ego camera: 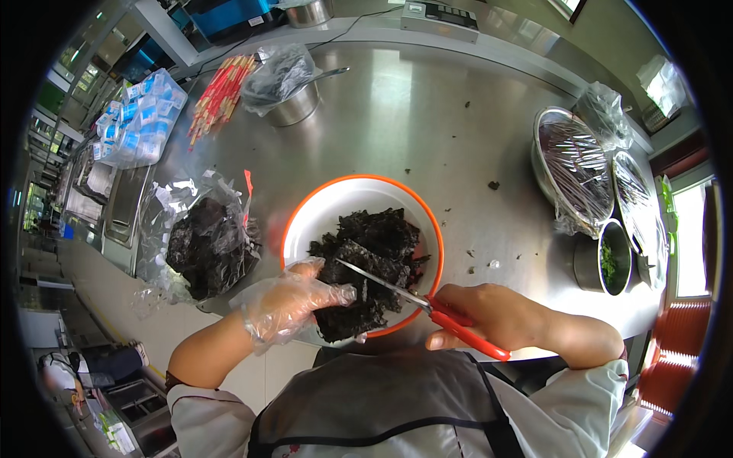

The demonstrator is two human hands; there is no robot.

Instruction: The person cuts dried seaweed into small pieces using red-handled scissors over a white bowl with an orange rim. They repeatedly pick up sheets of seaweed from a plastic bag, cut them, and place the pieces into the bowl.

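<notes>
My left hand (292,297), in a clear plastic glove, pinches a dark sheet of dried seaweed (343,320) over the near side of a white bowl (303,214) with an orange rim. Bare, my right hand (492,318) grips red-handled scissors (458,329). Their metal blades reach left across the seaweed; whether they are parted is hard to tell. Dark seaweed pieces (381,229) lie in the bowl. Left of it, an opened clear plastic bag (229,194) holds more dark seaweed (200,246).
Seaweed scraps (493,185) dot the steel table (412,131). Film-covered bowls (575,166) and a steel pot of chopped greens (608,266) stand right. Back left are red-wrapped sticks (220,97), a steel pot (295,106) and bagged white-blue cups (140,123). A person (86,369) is far off, lower left.
</notes>
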